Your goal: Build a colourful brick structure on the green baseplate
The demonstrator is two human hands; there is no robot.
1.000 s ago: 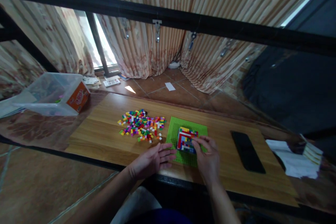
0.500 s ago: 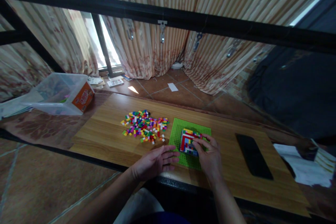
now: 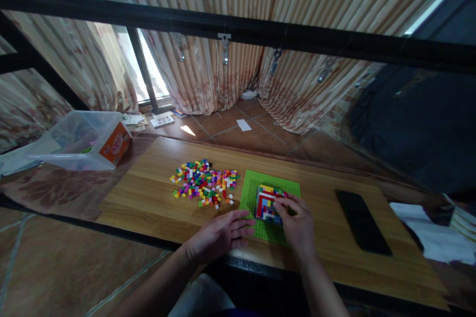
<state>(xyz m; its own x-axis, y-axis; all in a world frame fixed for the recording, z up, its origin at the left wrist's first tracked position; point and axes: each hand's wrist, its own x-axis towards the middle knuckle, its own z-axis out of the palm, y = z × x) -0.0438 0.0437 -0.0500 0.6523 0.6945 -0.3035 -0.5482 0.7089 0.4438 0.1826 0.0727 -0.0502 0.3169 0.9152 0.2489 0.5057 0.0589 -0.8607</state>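
Observation:
On the green baseplate [image 3: 250, 183] stands a low block of multicoloured toy bricks [image 3: 262, 205], with red, white, yellow and blue pieces on top. My right hand [image 3: 299, 220] reaches over its right side, thumb and index finger pinched together at the top surface. Whatever is between those fingertips is too small to make out. Palm turned inward, my left hand [image 3: 225, 235] is open and holds nothing. Its fingers are spread over the baseplate's near left edge, just short of the brick block. A pile of loose toy bricks [image 3: 203, 181] lies to the left of the baseplate.
The wooden tabletop [image 3: 141, 193] carries a black flat slab [image 3: 362, 223] at the right. Left of it stands a clear plastic bin [image 3: 74, 133] with an orange label. White papers [image 3: 427, 230] lie at the far right. A black bar [image 3: 253, 29] crosses above.
The view has shifted slightly. My right hand stays pinched over the brick block, and my left hand remains open beside it. No brick has visibly moved.

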